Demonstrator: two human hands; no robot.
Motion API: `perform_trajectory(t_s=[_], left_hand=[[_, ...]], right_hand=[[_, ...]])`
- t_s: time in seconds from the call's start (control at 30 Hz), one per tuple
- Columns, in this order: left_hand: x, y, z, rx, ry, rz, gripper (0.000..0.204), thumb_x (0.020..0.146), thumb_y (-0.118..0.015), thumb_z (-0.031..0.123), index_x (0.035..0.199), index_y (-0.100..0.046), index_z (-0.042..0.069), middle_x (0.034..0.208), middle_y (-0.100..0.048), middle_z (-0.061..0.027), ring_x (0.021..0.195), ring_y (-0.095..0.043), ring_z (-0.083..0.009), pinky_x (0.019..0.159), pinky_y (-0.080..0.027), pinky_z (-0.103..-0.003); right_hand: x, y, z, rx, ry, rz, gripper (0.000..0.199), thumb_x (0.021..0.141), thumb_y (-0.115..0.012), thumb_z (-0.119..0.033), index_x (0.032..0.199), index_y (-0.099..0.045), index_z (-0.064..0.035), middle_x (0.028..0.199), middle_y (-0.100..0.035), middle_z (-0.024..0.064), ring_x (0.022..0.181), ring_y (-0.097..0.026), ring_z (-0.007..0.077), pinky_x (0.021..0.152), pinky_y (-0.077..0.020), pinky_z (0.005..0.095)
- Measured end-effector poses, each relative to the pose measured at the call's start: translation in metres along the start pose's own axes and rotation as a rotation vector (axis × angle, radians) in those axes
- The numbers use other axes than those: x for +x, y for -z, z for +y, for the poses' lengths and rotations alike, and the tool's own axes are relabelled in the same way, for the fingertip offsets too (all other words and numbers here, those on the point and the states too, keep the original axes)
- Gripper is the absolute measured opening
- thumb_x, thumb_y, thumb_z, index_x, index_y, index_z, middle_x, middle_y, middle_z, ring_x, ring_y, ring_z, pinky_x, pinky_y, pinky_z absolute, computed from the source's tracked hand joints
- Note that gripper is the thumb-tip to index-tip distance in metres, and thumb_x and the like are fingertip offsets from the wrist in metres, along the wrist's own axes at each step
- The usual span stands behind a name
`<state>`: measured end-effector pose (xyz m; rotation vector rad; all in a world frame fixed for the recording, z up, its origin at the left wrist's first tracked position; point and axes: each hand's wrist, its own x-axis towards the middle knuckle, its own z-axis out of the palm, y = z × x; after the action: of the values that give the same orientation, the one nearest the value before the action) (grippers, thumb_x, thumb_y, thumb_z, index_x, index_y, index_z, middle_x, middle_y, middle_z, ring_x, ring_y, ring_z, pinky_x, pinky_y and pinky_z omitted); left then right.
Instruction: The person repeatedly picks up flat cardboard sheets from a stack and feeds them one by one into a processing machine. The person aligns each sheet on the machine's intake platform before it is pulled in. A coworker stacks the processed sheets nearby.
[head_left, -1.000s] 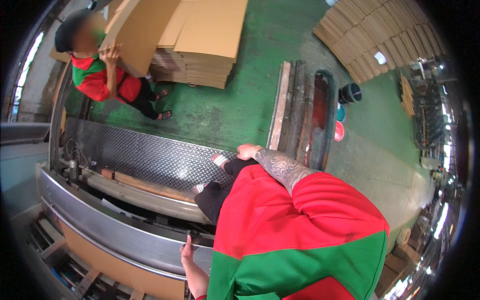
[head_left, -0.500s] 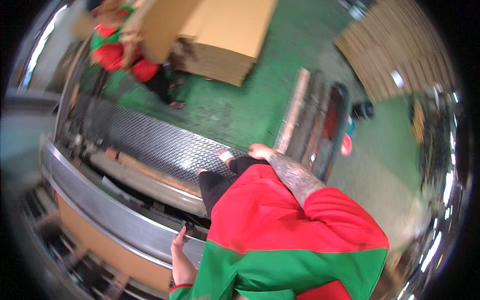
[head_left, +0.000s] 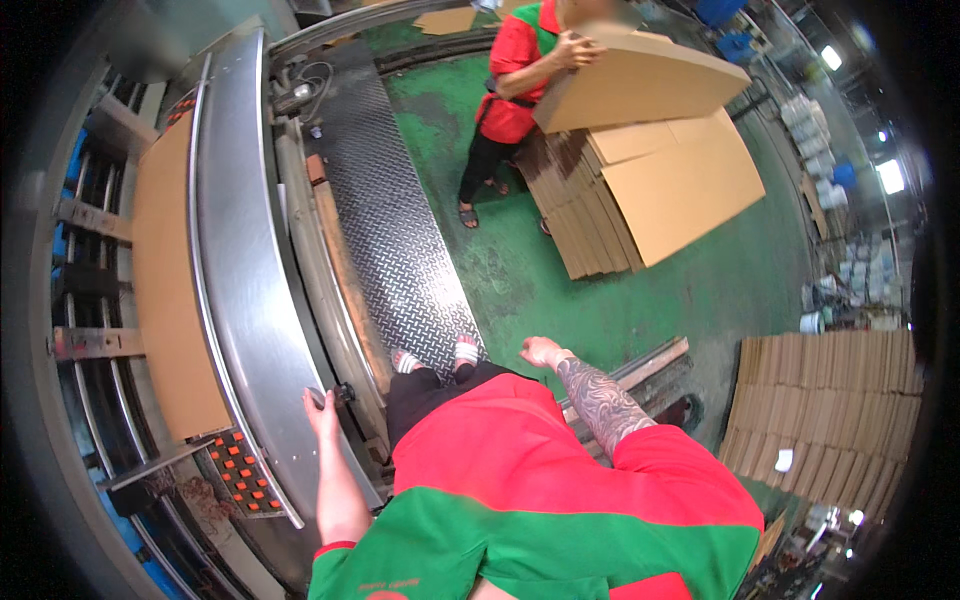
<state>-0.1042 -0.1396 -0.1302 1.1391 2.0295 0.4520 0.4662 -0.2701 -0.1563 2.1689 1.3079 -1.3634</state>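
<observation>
My left hand [head_left: 320,412] is at the inner edge of a long metal machine ledge [head_left: 238,210], its fingers apart and nothing held. A small black knob [head_left: 345,392] lies just beside it. A brown cardboard sheet [head_left: 165,290] sits in the machine beyond the ledge. My right hand [head_left: 543,351] hangs over the green floor, to the right of my feet. Its fingers are loosely curled, with nothing seen in them. Across the floor a co-worker [head_left: 510,100] grips a thick batch of cardboard sheets [head_left: 640,85], tilted above a cardboard stack [head_left: 605,215].
I stand on a diamond-plate metal step [head_left: 385,190] running along the machine. A long beam [head_left: 650,362] lies to the right of my right arm. Tall cardboard stacks [head_left: 820,410] stand at the far right. Orange rollers [head_left: 243,475] line the machine's near end.
My view has turned left, so the machine now runs lengthwise ahead. My left hand has come off the black knob and spread its fingers. The co-worker has straightened up with the cardboard batch.
</observation>
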Motion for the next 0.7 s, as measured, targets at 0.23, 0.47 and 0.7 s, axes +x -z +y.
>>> perform_trajectory(t_s=[0.23, 0.47, 0.7], left_hand=[[-0.098, 0.071, 0.149, -1.388, -0.232, -0.341, 0.015, 0.105, -0.064, 0.021, 0.113, -0.065, 0.008, 0.088, -0.06, -0.0014, 0.083, -0.059, -0.0156, 0.096, -0.051, -0.039], [-0.196, 0.262, 0.294, -1.433, -1.294, -0.545, 0.019, 0.097, -0.074, 0.033, 0.11, -0.069, 0.021, 0.067, -0.055, 0.0036, 0.057, -0.048, -0.013, 0.079, -0.048, -0.038], [-0.26, 0.309, 0.331, -1.2, -1.769, -0.784, 0.055, 0.098, -0.075, 0.028, 0.146, -0.055, 0.047, 0.072, -0.049, 0.004, 0.061, -0.048, -0.0126, 0.084, -0.048, -0.036]], right_hand=[[0.021, 0.044, -0.078, -0.202, 0.178, 0.03, 0.049, 0.093, -0.058, -0.038, 0.126, -0.069, -0.0028, 0.13, -0.068, 0.0242, 0.123, -0.063, 0.042, 0.105, -0.05, 0.0486], [0.028, 0.022, -0.18, -0.271, 0.445, 0.069, 0.044, 0.095, -0.06, -0.035, 0.123, -0.07, -0.0019, 0.123, -0.07, 0.0253, 0.115, -0.066, 0.0425, 0.101, -0.0523, 0.0472], [0.018, 0.027, -0.229, -0.434, 0.595, -0.052, 0.041, 0.096, -0.059, -0.033, 0.122, -0.07, -0.0038, 0.118, -0.071, 0.0252, 0.113, -0.066, 0.0441, 0.099, -0.0519, 0.0511]])
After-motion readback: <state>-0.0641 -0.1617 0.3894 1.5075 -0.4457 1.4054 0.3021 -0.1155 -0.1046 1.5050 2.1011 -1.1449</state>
